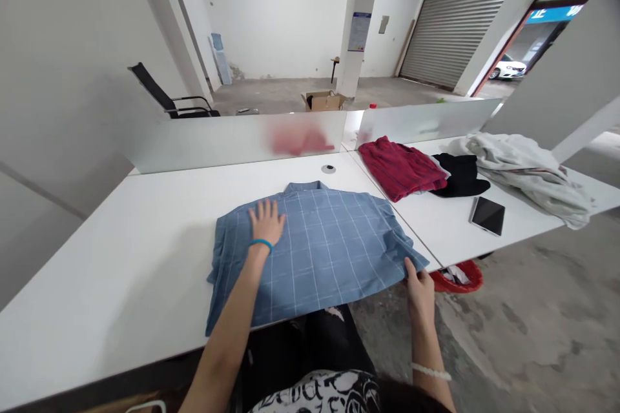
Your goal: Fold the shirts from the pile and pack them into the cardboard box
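A blue shirt (320, 245) with a white check lies spread on the white table, its collar (306, 187) at the far side and its near edge along the table's front. My left hand (268, 222) rests flat on the left part of the shirt, fingers spread. At the shirt's right end, my right hand (419, 276) pinches a corner of the cloth between thumb and fingers, just past the table's front edge. Some creases run through the cloth near that corner.
Right of the shirt lie a folded red garment (402, 168), a black cloth (460, 174), a pale heap of cloth (523, 168) and a tablet-like device (487, 215). A frosted divider (232, 139) stands behind. Below the edge is a red bin (472, 277).
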Tool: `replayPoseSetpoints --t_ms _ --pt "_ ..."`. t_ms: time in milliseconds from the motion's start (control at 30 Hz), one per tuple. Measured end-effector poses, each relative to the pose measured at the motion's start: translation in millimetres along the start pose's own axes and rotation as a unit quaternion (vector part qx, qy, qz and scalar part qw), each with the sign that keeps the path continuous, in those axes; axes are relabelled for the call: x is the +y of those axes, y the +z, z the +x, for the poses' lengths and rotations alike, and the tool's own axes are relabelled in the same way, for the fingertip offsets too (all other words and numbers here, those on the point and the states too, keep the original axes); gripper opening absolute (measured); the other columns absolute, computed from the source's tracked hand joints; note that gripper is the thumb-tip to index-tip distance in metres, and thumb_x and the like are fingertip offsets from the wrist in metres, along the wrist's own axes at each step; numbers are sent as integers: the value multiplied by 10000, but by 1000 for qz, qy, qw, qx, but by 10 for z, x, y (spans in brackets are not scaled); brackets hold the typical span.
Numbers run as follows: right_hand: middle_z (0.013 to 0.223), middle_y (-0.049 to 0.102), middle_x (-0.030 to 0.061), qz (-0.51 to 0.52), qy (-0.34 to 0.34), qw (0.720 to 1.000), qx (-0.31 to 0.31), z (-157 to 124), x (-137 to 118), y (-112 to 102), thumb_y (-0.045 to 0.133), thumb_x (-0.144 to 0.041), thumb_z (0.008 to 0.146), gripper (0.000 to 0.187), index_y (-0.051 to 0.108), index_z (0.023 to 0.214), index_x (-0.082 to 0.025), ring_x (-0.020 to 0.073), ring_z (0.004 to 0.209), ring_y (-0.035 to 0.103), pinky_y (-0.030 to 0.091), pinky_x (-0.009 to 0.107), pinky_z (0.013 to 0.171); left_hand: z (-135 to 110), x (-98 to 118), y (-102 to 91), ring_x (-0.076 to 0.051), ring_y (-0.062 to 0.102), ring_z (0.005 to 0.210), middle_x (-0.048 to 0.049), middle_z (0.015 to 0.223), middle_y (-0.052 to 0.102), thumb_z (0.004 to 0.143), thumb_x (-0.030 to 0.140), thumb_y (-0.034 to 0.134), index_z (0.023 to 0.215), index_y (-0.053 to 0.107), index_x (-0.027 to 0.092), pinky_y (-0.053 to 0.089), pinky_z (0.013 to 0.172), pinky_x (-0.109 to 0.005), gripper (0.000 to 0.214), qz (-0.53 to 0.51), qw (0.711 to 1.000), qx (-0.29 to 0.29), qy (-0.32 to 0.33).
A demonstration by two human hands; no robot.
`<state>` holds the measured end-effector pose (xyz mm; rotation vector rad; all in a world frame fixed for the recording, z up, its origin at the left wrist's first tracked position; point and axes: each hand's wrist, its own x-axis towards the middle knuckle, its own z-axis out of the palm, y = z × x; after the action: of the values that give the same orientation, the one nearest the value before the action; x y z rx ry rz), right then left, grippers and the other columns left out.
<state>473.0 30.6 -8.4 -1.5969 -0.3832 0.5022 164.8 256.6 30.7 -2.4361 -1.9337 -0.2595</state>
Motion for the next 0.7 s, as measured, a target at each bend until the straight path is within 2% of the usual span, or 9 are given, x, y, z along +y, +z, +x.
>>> replayPoseSetpoints --t_ms 67,133,233,367,433,567,700 --pt "1000 700 69 23 -40 999 25 -7 8 110 638 -540 691 508 630 1024 -156 228 929 640 515 319 783 -12 415 7 -326 152 1414 -141 1528 228 935 460 160 1468 263 121 68 1118 -588 639 -38 997 -6 69" --pt "1107 670 71 68 -35 996 55 -21 26 200 622 -532 711 579 558 1167 -182 218 1006 627 513 329 840 -29 765 72 -317 149 1417 -140 1526 231 934 462 165 1471 253 113 61 1127 -576 646 -60 991 -13 117" --pt "1219 615 86 141 12 987 82 -36 57 278 613 -516 713 671 467 1286 -201 216 1049 621 534 343 837 -55 1048 241 -327 154 1414 -143 1524 234 929 462 194 1458 293 115 80 1126 -579 641 -68 987 -35 139" --pt "1285 575 96 174 40 980 83 -63 56 342 647 -482 684 699 492 1300 -191 240 1135 578 514 391 904 -49 1070 406 -322 155 1415 -126 1524 245 921 489 211 1449 327 161 100 1129 -567 632 -71 987 -43 138" --pt "1288 575 78 171 22 983 67 -90 32 398 632 -480 713 681 487 1316 -201 225 1182 547 481 395 960 -45 1039 415 -318 159 1415 -124 1524 249 920 489 222 1451 325 167 101 1130 -561 629 -71 986 -41 144" --pt "1352 524 62 131 -32 990 28 -158 -37 534 489 -496 821 606 441 1361 -225 198 1270 465 430 405 1026 -100 999 385 -310 164 1415 -117 1524 251 931 463 208 1453 320 181 114 1127 -568 604 -79 986 -28 141" --pt "1383 489 88 158 12 985 68 -209 -168 645 486 -504 828 615 444 1358 -196 225 1246 494 408 435 1053 -202 969 399 -309 166 1415 -103 1525 253 936 456 203 1445 338 188 99 1130 -572 590 -83 989 -16 121"
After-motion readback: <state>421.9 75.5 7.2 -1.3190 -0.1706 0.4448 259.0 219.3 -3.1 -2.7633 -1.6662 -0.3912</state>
